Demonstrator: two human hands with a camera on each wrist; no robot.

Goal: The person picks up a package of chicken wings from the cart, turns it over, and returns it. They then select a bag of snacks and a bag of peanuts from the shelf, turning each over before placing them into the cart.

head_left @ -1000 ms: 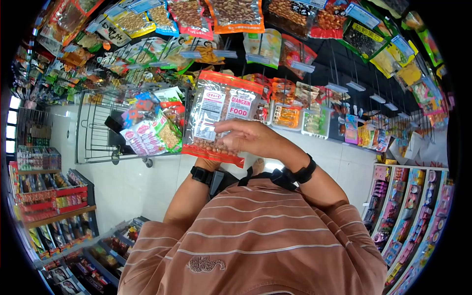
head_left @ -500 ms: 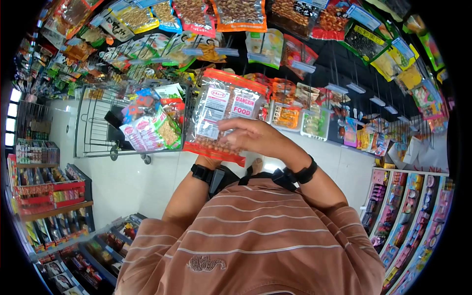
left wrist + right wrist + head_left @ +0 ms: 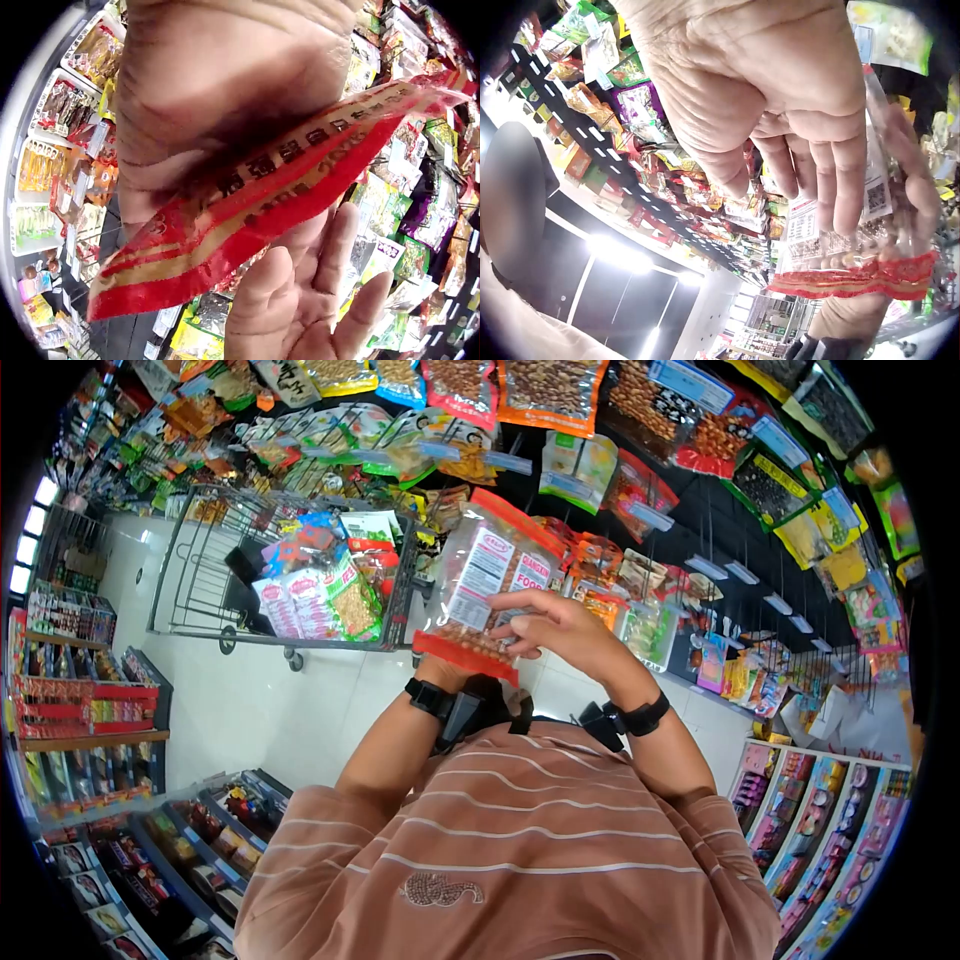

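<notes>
A clear, red-edged bag of nuts (image 3: 478, 568) with a printed white label and pink "FOOD" lettering is tilted before my chest. My left hand (image 3: 443, 672) holds it from beneath and behind; most of that hand is hidden by the bag. In the left wrist view, the bag's red bottom seal (image 3: 247, 232) crosses in front of the left palm (image 3: 232, 82). My right hand (image 3: 565, 635) is over the label's lower part, fingers extended and fingertips at the bag's front. The right wrist view shows these fingers (image 3: 844, 180) loosely straight above the label and the nuts.
A wire shopping cart (image 3: 190, 575) with several snack packets (image 3: 325, 595) stands to the left. Hanging bags of nuts (image 3: 550, 395) line the rack ahead, with price tags on hooks. Low shelves (image 3: 195, 840) stand at lower left, and another shelf unit (image 3: 810, 830) at right.
The view has turned, so the bag and both hands appear farther right, and the bag leans more. The right hand's fingers stay over the label. The cart also sits farther right in view.
</notes>
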